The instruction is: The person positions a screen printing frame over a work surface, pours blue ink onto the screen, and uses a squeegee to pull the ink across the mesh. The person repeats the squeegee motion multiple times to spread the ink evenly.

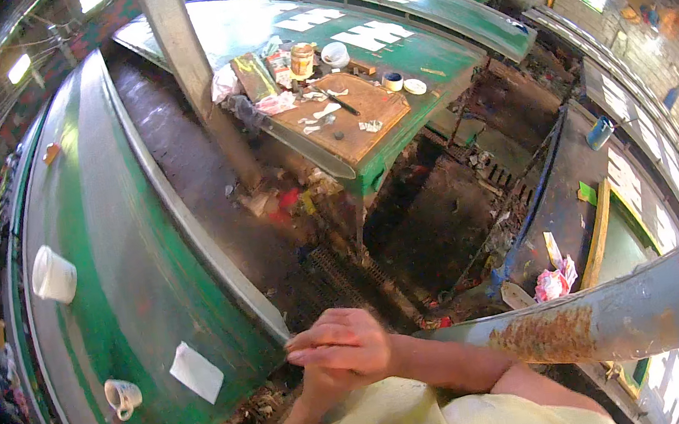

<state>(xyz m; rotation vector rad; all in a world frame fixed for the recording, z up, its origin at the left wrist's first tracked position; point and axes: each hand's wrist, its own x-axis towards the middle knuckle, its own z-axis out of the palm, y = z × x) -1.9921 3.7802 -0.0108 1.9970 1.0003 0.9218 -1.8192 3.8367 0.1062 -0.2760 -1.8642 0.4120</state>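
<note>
My right hand (344, 345) lies over my left hand (326, 380) at the lower middle, its fingers wrapped round it. The left fingers are mostly hidden underneath. Both hands are nearest the edge of the long green table (160, 302) on the left, which carries a white tub (53, 275), a white mug (123, 398) and a white sheet (196, 372). A rusty grey pipe (545, 331) curves past my right forearm.
A green table (444, 59) ahead holds a worn board (374, 110), cans and scraps beside a concrete post (175, 46). Dark, littered floor (173, 165) lies between the tables. A right-hand bench (562, 193) bears a blue can (599, 132), wooden strips and pink scraps.
</note>
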